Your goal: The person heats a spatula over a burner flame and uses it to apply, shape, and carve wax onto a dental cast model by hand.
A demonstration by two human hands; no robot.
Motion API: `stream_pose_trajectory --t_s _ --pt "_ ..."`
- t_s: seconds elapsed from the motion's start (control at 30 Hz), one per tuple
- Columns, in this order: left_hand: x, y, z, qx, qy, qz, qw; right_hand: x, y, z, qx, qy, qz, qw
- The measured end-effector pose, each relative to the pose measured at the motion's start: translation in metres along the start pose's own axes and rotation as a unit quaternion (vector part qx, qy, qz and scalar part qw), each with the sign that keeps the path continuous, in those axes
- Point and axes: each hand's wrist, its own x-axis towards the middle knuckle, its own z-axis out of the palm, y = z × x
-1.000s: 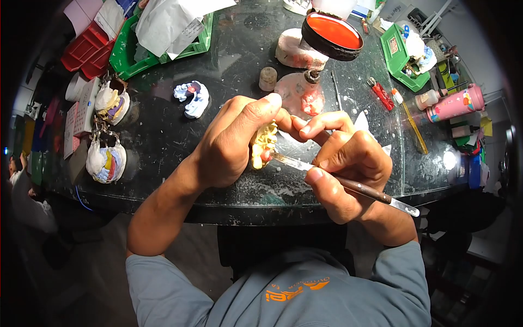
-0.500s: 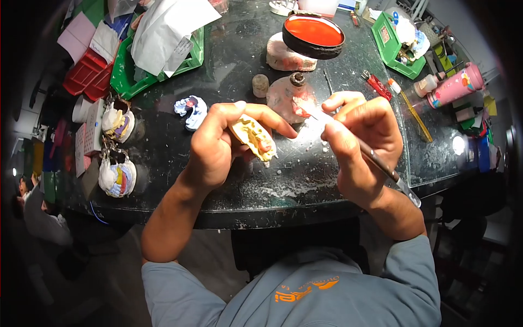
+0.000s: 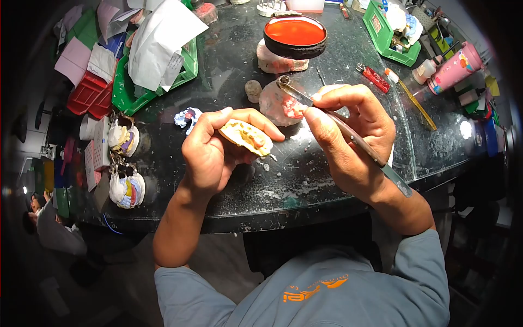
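My left hand [image 3: 210, 144] is closed around a yellow plaster dental cast [image 3: 248, 137], tilted with its tooth ridge facing up. Between the thumb and fingers of my right hand [image 3: 357, 139] is a wax knife [image 3: 348, 131] with a dark handle and a metal end. The metal end reaches over the wick neck of a glass spirit lamp [image 3: 272, 103]; I cannot tell whether it touches, and no flame is visible. Pink wax [image 3: 293, 108] shows at the lamp's side. Behind the lamp, a round dark pan of red wax [image 3: 295, 34] rests on a plaster block [image 3: 280, 59].
Two mounted dental models [image 3: 126, 185] stand at the left. A blue-white cast [image 3: 188, 119] lies beyond my left hand. Green trays [image 3: 131, 101] hold papers and models. At the right are a red tool [image 3: 374, 79], a yellow-handled brush [image 3: 417, 106] and a pink bottle [image 3: 455, 68].
My right hand has swung the wax knife's end up and left to the lamp's wick neck. My left hand has turned the cast flatter. The whole view has shifted slightly.
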Motion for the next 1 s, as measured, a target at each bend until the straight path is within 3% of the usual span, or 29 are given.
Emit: stream_pose_trajectory --t_s 0.4,0.5,0.67,0.77,1.0 --pt "0.003 0.0 -0.006 -0.145 -0.068 -0.047 0.986 -0.003 -0.004 -0.002 0.038 -0.01 0.007 0.999" --pt "0.004 -0.001 -0.011 -0.139 -0.103 -0.037 0.984 -0.004 -0.004 -0.006 0.066 -0.03 0.013 0.997" --pt "0.002 -0.002 -0.005 -0.071 -0.082 -0.012 0.994 -0.004 0.002 -0.009 0.053 -0.067 -0.05 0.995" --pt "0.001 -0.003 -0.005 -0.061 -0.089 -0.004 0.994 -0.005 -0.002 -0.01 0.051 -0.082 -0.038 0.995" --pt "0.001 -0.003 -0.005 -0.068 -0.079 0.005 0.995 -0.005 0.004 -0.009 0.042 -0.068 -0.078 0.994"
